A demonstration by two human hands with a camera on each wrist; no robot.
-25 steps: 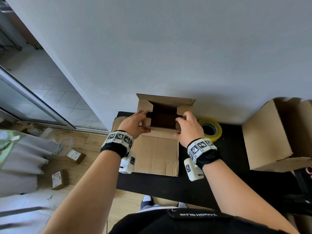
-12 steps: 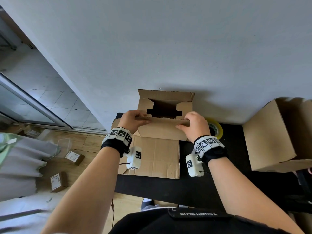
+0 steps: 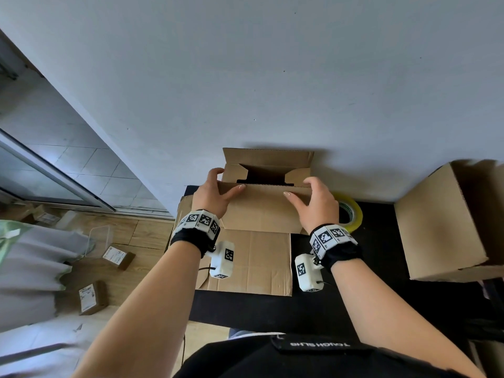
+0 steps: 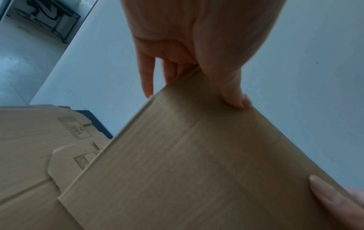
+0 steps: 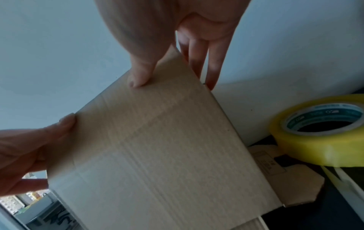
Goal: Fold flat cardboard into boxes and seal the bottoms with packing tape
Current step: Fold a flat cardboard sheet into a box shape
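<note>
Now box (image 3: 266,205) between hands: left hand (image 3: 211,196), right hand (image 3: 317,205) grasping flap edge.

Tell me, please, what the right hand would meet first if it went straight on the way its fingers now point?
Probably the grey wall: the right hand grips the brown cardboard box at its top right corner, fingers pointing past it. Depth is unclear.

head: looks down from above both hands, sees them whole | left wrist: very close under left hand (image 4: 197,38), faces along fingers | right wrist: same for right hand (image 5: 177,31) | all share: the cardboard flap (image 3: 264,205) between the hands
</note>
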